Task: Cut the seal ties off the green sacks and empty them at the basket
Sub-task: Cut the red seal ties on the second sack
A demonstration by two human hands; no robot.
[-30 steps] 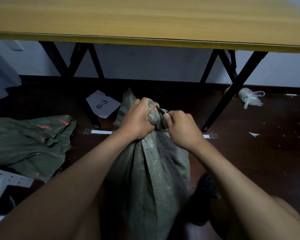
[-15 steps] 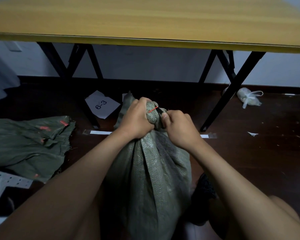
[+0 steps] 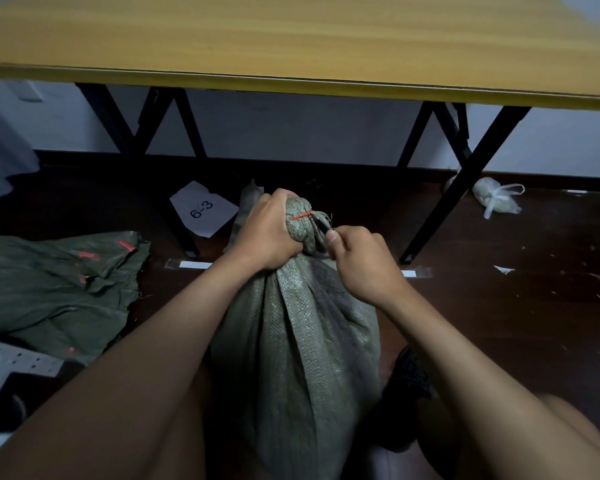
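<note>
Green sack [image 3: 302, 348]: stands upright on the dark floor [image 3: 499, 306] in front of the person, between the two forearms, full and rounded, its woven cloth gathered into a tight neck at the top.
Seal tie [image 3: 302, 215]: a thin red strip wound round the bunched neck, lying just above the knuckles of the left hand (only a short length of it shows).
Left hand [image 3: 269, 233]: fingers curled tight round the neck of the sack just below the tie, gripping the gathered cloth.
Right hand [image 3: 364, 263]: closed in a fist round a small dark tool [image 3: 321, 226], the thumb pressed along the top; only the black tip of the tool sticks out.
Tool tip: points up and to the left at the neck of the sack, right at the tie; whether it touches the tie cannot be told.
Empty sacks [image 3: 59, 289]: flat, crumpled green cloth on the floor to the left, well apart from the full sack, with small red tags on it.
Paper sheet [image 3: 203, 209]: white, marked "6-3", on the floor behind the sack and to its left.
Table [image 3: 291, 39]: yellow wooden top on black folding legs, across the upper part of the view.
Plastic bag [image 3: 496, 199]: small, knotted, whitish, on the floor near the right table leg.
Shoe [image 3: 407, 386]: dark, just beside the sack on its right.
</note>
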